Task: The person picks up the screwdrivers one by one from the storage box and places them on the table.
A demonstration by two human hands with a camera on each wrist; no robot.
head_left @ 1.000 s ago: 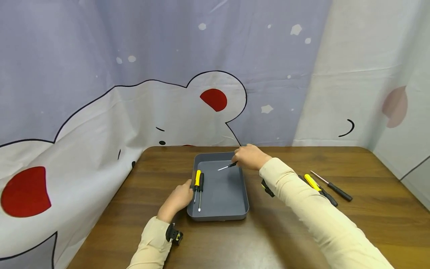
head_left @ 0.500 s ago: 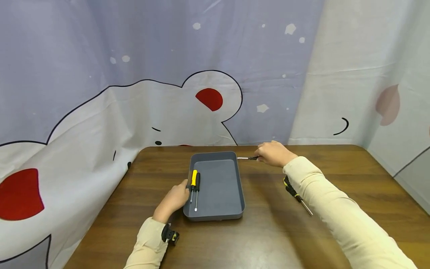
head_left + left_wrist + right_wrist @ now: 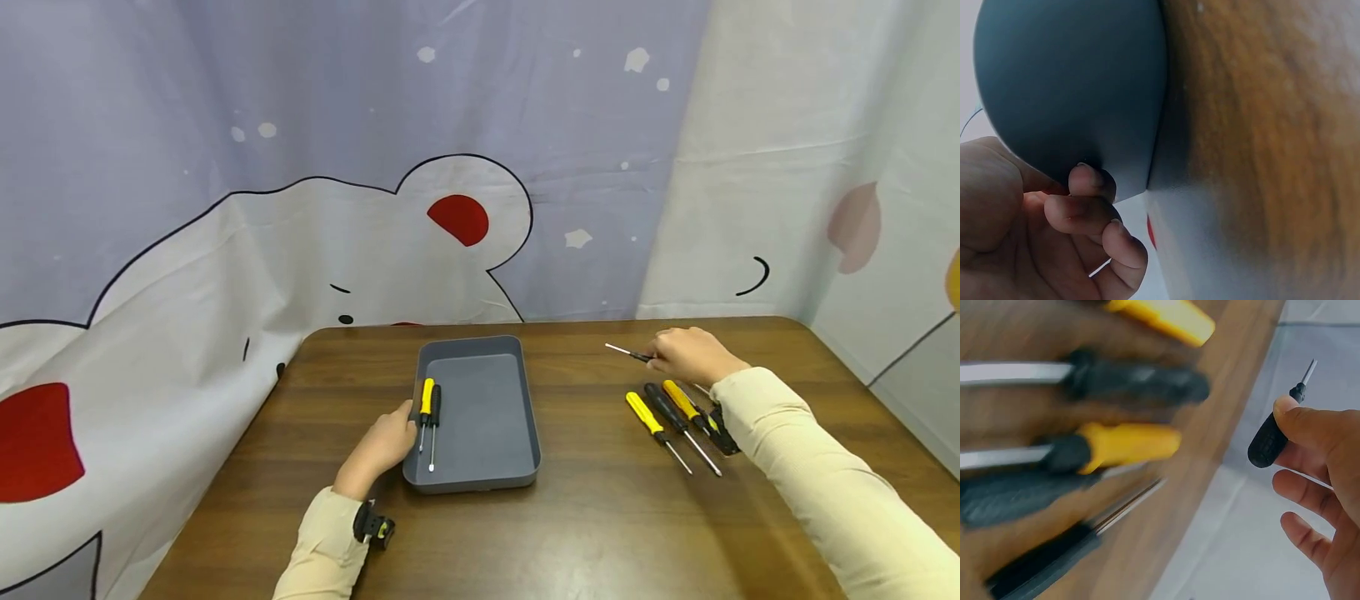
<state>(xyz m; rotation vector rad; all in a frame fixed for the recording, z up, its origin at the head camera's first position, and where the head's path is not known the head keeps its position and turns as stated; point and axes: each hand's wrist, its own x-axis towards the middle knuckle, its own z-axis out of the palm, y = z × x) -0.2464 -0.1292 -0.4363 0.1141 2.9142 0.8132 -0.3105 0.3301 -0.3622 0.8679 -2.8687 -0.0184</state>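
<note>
My right hand (image 3: 693, 354) pinches a small black-handled screwdriver (image 3: 1267, 440) between thumb and fingers, above the table's far right; in the head view its thin shaft points left. My left hand (image 3: 382, 437) grips the left wall of a grey tray (image 3: 480, 408), fingers pressing on the outside as the left wrist view shows. Inside the tray, along that wall, lie a yellow-handled screwdriver (image 3: 427, 396) and a black-handled screwdriver (image 3: 436, 404). Below my right hand, a row of screwdrivers on the table includes a yellow one (image 3: 643, 411) and a black one (image 3: 663, 407).
Another yellow-handled screwdriver (image 3: 678, 398) belongs to the row, partly covered by my right wrist. The right wrist view shows more black-handled screwdrivers (image 3: 1044, 562) there. A printed curtain (image 3: 592, 167) hangs behind the wooden table (image 3: 480, 542).
My right hand has carried the small screwdriver from over the tray to the right, above the row. The left hand stays on the tray. The head view has shifted slightly.
</note>
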